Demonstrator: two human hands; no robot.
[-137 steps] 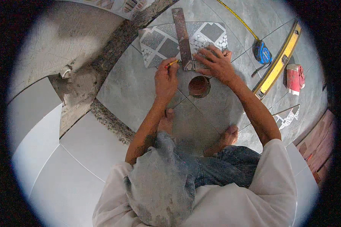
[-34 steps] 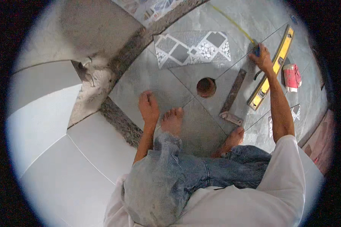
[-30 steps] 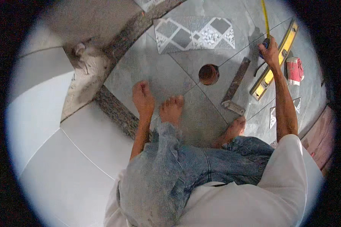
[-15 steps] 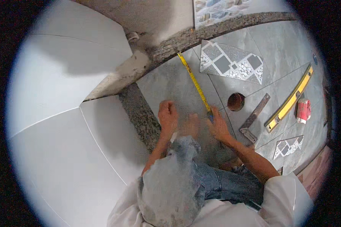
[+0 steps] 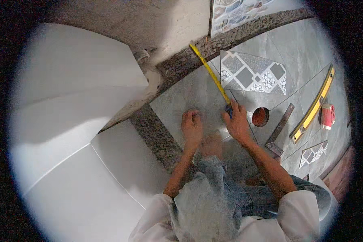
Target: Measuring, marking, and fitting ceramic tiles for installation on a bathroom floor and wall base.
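Note:
My right hand (image 5: 238,125) is closed round the small blue case of a tape measure (image 5: 229,110). From it a yellow blade (image 5: 212,75) runs away to the far left over a grey floor tile (image 5: 177,94). The blade's far end crosses the rough mortar strip toward the wall base. To the left, my left hand (image 5: 192,128) hovers over or rests on the same tile, its fingers curled together; whatever they might hold is too small to make out. My bare foot (image 5: 212,146) stands between the two hands.
A cut patterned tile (image 5: 252,74) lies beyond a round floor hole (image 5: 260,117). Farther right are a metal square (image 5: 281,127), a yellow spirit level (image 5: 313,105), a red-and-white package (image 5: 327,116) and a smaller patterned piece (image 5: 313,154). White tiles (image 5: 68,173) rise at left beside a rough gap (image 5: 155,135).
The tape's far end has gone from the tile's edge across the mortar strip toward the wall. Both hands show slightly farther right as the view shifts. My left hand stays curled.

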